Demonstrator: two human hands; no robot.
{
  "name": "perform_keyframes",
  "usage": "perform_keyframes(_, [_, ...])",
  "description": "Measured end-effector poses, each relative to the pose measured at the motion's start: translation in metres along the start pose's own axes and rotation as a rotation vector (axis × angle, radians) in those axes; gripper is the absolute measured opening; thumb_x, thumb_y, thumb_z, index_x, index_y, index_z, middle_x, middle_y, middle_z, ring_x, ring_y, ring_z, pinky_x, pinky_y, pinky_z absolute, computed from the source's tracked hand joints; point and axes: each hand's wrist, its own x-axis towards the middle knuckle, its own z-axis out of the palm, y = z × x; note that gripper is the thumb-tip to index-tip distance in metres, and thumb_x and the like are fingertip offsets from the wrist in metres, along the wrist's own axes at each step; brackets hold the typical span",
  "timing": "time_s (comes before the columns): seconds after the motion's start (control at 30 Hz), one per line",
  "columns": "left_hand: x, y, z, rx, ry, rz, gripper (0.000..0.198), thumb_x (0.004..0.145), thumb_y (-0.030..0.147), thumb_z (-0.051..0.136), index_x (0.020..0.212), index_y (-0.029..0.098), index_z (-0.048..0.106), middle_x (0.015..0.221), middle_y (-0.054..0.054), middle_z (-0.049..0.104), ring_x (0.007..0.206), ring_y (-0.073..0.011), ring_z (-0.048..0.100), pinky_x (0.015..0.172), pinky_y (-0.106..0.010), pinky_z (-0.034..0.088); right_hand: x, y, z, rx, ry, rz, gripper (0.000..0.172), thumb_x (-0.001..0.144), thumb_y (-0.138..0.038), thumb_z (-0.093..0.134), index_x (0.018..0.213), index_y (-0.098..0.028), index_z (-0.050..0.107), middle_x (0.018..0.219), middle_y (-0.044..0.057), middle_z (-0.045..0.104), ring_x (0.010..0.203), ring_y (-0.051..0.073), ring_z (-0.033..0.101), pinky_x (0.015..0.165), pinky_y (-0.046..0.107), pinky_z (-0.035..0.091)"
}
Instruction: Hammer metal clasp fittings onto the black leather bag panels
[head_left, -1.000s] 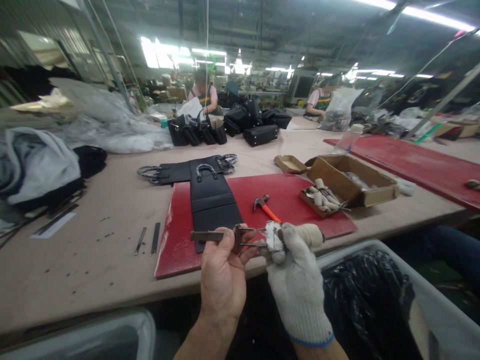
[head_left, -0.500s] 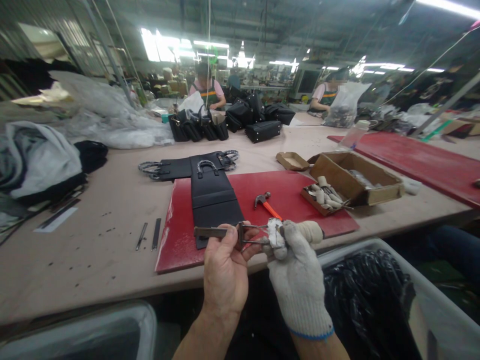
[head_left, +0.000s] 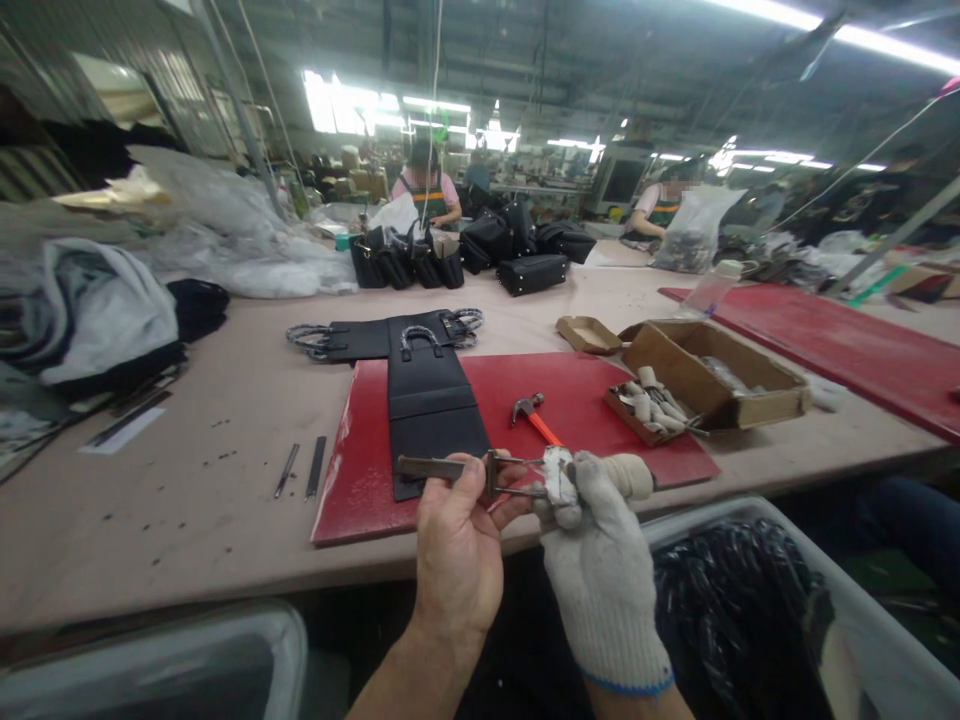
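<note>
Right now the metal tool (head_left: 480, 472) is being held in the air just over the near edge of the table (head_left: 187, 500), low in the middle of the view, lying roughly level. The bare left hand (head_left: 457, 550) is pinching it from below, thumb and fingers closed on its middle, with a flat bar sticking out toward nine o'clock. The gloved right hand (head_left: 600, 580), in a white knit glove, is gripping the three o'clock end, fingers curled tight around a taped or cloth-wrapped part; how the tool's pieces join there is hard to tell.

Just beyond the hands, at twelve o'clock, a red mat (head_left: 585, 385) is lying on the table, and a black leather piece (head_left: 431, 405) with a small handle is resting across its left part. A hammer (head_left: 534, 415) with an orange handle is lying on the mat at one o'clock from the hands. Further toward two o'clock, a cardboard box (head_left: 712, 375) is sitting partly on the mat, with a shallow tray of wrapped tools (head_left: 651, 405) touching its near side. At ten o'clock, two thin metal strips (head_left: 300, 470) are lying on the bare table. Finished black bags (head_left: 465, 255) are standing far off at twelve o'clock, where other people are sitting behind them.
</note>
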Motion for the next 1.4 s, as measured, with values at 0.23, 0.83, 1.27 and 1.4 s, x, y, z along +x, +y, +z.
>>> perform_keyframes(0.23, [0.0,-0.001,0.004,0.007,0.014,0.007,0.023,0.079,0.018,0.074,0.089,0.017,0.054,0.085,-0.007,0.074,0.074,-0.02,0.075,0.06,-0.028,0.063,0.001,-0.001,-0.003,-0.027,0.044,-0.003,0.045,0.057,-0.031,0.098,0.07,-0.019,0.057,0.067,-0.006,0.06,0.063,0.009,0.056,0.062,0.02,0.056])
perform_keyframes(0.83, [0.002,-0.006,0.014,0.004,0.042,-0.019,0.027,0.074,0.022,0.075,0.087,0.017,0.053,0.079,-0.005,0.073,0.076,-0.0234,0.076,0.062,-0.033,0.064,-0.002,-0.011,-0.008,-0.183,-0.021,-0.041,0.038,0.075,-0.04,0.089,0.071,-0.022,0.055,0.063,-0.007,0.055,0.056,0.01,0.051,0.064,0.025,0.057])
perform_keyframes(1.27, [0.002,-0.014,0.012,-0.002,0.022,-0.023,0.029,0.074,0.023,0.077,0.089,0.017,0.053,0.079,-0.005,0.073,0.075,-0.0238,0.075,0.055,-0.026,0.06,0.003,-0.005,-0.02,-0.179,0.001,-0.146,0.033,0.081,-0.039,0.084,0.075,-0.024,0.055,0.067,-0.007,0.059,0.058,0.01,0.053,0.062,0.025,0.053])
perform_keyframes(1.4, [0.001,-0.014,0.011,-0.015,0.024,-0.033,0.025,0.076,0.02,0.074,0.089,0.017,0.052,0.078,-0.004,0.073,0.071,-0.021,0.074,0.054,-0.026,0.061,0.0,-0.009,-0.018,-0.172,0.012,-0.077,0.038,0.077,-0.042,0.088,0.074,-0.022,0.056,0.067,-0.006,0.06,0.058,0.01,0.054,0.065,0.025,0.055])
